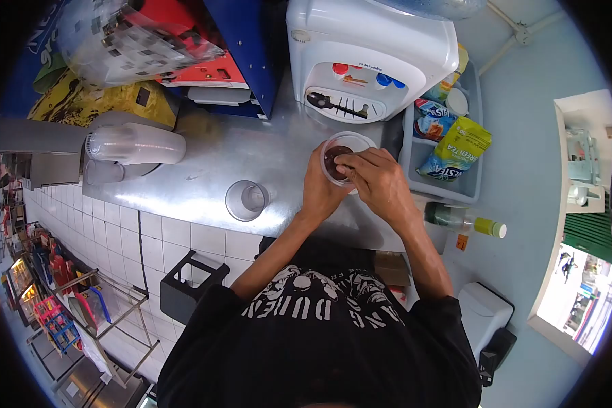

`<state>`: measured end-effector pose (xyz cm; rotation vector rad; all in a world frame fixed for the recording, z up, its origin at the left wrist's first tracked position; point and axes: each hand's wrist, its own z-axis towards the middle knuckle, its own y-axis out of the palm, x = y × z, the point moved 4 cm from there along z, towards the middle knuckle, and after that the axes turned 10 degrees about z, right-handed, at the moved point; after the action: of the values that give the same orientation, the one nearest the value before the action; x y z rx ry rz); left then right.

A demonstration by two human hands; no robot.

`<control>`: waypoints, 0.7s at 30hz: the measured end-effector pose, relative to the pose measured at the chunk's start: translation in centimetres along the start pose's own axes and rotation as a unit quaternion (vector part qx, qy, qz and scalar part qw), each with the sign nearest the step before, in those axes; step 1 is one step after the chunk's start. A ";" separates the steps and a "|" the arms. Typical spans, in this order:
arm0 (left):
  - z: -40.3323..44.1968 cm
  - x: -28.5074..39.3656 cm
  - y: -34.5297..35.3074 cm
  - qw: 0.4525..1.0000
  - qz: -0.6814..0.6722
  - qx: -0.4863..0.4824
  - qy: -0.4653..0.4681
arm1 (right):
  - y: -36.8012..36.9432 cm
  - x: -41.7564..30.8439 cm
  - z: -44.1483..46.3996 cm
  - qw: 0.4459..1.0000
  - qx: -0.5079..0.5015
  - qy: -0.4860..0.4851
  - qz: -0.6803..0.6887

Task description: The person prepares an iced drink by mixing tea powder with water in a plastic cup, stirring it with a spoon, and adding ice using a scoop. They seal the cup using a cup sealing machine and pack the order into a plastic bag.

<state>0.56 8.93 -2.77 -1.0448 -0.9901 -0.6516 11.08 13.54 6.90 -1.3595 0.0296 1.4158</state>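
My left hand (321, 189) is wrapped round a clear plastic cup (328, 141) with something dark brown inside. The fingers of my right hand (382, 182) are pinched together at the cup's mouth, over the dark contents. Whatever they hold, if anything, is hidden by the fingers. Just behind the cup, a pale round rim (364, 141) shows, partly covered by my hand and the cup. To the left on the metal counter (204, 178) stands a second clear plastic cup (247, 200).
A white water dispenser (374, 47) stands behind my hands. Right of it, a grey bin (445, 188) holds drink powder packets (459, 149). A bottle with a yellow-green cap (455, 219) lies at the right. Stacked clear cups (136, 143) lie at the left.
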 end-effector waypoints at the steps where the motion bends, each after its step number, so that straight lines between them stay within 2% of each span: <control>1: 0.0 0.0 -0.1 1.000 0.002 -0.010 -0.012 | 0.1 0.0 -0.1 1.000 -0.012 0.014 0.018; 5: 0.0 -0.2 0.1 0.999 -0.032 -0.002 -0.041 | -0.3 -0.2 -0.3 0.998 -0.030 0.048 0.024; 8: 0.2 0.9 -0.2 1.000 -0.004 0.012 -0.021 | -1.0 -0.1 0.1 0.998 -0.027 0.038 -0.039; 11: 0.3 1.1 -0.1 1.000 0.021 0.019 0.002 | -1.0 0.1 0.3 0.999 0.008 0.015 -0.034; 13: 0.3 0.8 0.0 1.000 0.007 0.013 0.008 | -0.5 0.2 0.3 1.000 -0.008 0.012 0.027; 17: 0.4 0.2 0.0 0.999 -0.032 -0.004 -0.018 | -0.7 -0.1 0.0 0.998 -0.035 0.039 0.045; 21: 0.3 0.6 0.1 1.000 -0.007 0.013 0.006 | -1.6 0.1 0.4 0.999 -0.013 0.044 -0.022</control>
<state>0.79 9.22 -2.26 -1.0106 -0.9934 -0.6536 11.90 14.44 7.95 -1.4364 0.0383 1.3220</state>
